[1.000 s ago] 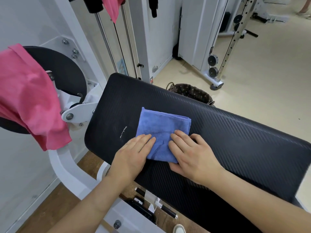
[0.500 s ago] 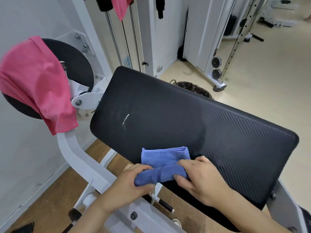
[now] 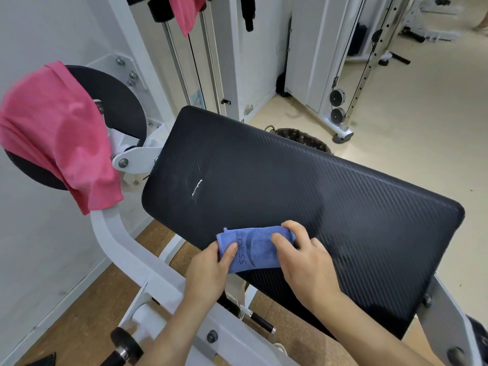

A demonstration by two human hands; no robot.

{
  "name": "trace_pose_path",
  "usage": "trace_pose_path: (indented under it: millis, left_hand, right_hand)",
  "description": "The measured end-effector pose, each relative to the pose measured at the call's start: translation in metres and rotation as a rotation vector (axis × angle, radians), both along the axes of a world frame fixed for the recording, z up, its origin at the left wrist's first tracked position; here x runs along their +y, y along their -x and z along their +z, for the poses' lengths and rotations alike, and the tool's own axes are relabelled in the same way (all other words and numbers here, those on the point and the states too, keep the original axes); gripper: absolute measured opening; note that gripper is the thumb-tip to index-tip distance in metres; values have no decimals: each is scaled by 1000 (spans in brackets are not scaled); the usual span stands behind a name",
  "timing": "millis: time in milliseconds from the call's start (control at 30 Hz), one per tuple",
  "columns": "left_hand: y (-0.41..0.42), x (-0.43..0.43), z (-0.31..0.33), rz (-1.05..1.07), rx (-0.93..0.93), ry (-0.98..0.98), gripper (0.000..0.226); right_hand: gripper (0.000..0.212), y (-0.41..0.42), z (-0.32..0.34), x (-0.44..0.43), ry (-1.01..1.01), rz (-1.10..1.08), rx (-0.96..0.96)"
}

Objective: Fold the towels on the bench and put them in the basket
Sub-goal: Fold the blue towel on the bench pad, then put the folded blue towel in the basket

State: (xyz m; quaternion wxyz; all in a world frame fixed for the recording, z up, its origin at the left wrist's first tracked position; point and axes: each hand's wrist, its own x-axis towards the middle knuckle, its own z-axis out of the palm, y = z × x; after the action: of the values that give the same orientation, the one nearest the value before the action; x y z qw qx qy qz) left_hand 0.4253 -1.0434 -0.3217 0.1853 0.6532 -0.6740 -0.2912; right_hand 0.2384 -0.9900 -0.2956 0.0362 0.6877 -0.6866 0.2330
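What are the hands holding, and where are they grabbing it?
Both hold the folded blue towel at the bench's near edge: left hand pinches its left end, right hand grips its right end.

Towel [image 3: 254,249] on bench [image 3: 303,196] near edge

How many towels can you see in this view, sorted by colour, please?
Blue: 1, the folded blue towel held by the left hand and right hand at the bench edge.
Pink: 2, the pink towel on the round pad and the pink towel hanging at the top.
Total: 3
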Motion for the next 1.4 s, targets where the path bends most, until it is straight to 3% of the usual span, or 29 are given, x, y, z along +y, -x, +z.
trace_pose_path:
  millis: [100,200,300,367,467,533,567,633,733,867,933,1033,1100,1167,1267,1333,1400]
  left_hand:
    - [3,-4,-1,17,-89,12,38]
    - [5,-10,-1,38,-142,3,48]
    - [8,-16,4,56,-147,-7,42]
    - [6,-18,7,85,-123,47,35]
    - [6,-14,7,34,-168,366,31]
    - [11,-5,6,-163,-211,662,12]
    - [12,1,5,-271,-210,739,13]
    - [11,11,3,-390,-186,668,29]
    - [10,11,-4,-418,-356,583,57]
    - [26,-17,9,-399,-498,510,36]
    - [33,-28,26,-401,-483,356,24]
    - [35,-23,63,-254,-206,25,23]
    - [40,0,95,-151,277,-157,18]
    - [54,31,126,-91,702,-203,12]
    - [79,69,142,-64,1003,-298,24]
    - [89,81,146,-82,1004,-276,48]
    - [88,87,150,-136,951,-148,74]
  right_hand:
    - [23,2,1,-4,65,14,113]
    - [12,10,1,-4,90,160,284]
    - [42,23,5,0,8,345,486]
    - [38,30,8,0,-17,387,566]
    - [44,36,12,-10,-22,384,565]
    - [45,32,14,-16,-36,369,549]
    - [41,30,14,-18,-33,364,539]
    - [25,28,16,-24,-47,367,512]
    - [31,33,27,-39,-185,412,431]
    - [39,34,42,-52,-335,423,376]
    - [47,37,53,-54,-421,397,203]
    - [82,48,79,-48,-610,351,-336]
    - [101,58,91,-32,-646,355,-723]
    - [97,62,100,-10,-679,360,-981]
    - [51,61,107,22,-536,346,-1118]
    - [36,67,117,42,-383,267,-1102]
    - [32,81,131,63,-298,198,-935]
